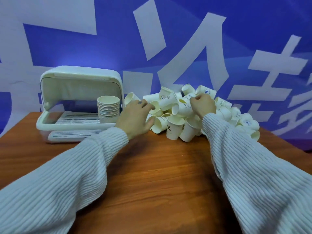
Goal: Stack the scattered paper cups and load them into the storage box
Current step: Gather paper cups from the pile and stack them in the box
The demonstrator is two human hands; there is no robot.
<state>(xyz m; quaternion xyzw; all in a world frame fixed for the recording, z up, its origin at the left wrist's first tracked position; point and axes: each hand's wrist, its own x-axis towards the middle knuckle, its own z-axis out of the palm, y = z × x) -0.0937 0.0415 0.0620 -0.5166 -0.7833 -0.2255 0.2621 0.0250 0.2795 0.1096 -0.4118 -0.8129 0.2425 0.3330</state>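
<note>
Two arms in white ribbed sleeves [70, 179] reached forward across a brown wooden tabletop [152, 174]. The left hand [135, 118] sat at the near left edge of a heap of paper cups [187, 114]. Its fingers were spread and gently curved, the tips touching cups lying on their sides, and the grip was wide, closed round nothing. A small dark mark showed on one knuckle.

The right hand [203, 104] was deeper in the heap, near its top. Its fingers were curled, and they seemed to pinch the rim of a cup [184, 108] lying on its side, though the fingertips were partly hidden.

The heap covered the middle and right of the tabletop, cups jumbled every way, some upright at the near edge, some printed with small dark logos.

To the left, beside the heap, stood a white box [50, 123] with its domed lid swung up and open. Inside, on a slotted tray at the right end, stood an upright stack [108, 108] of nested cups.

Behind everything hung a blue backdrop [109, 48] with large white characters.
</note>
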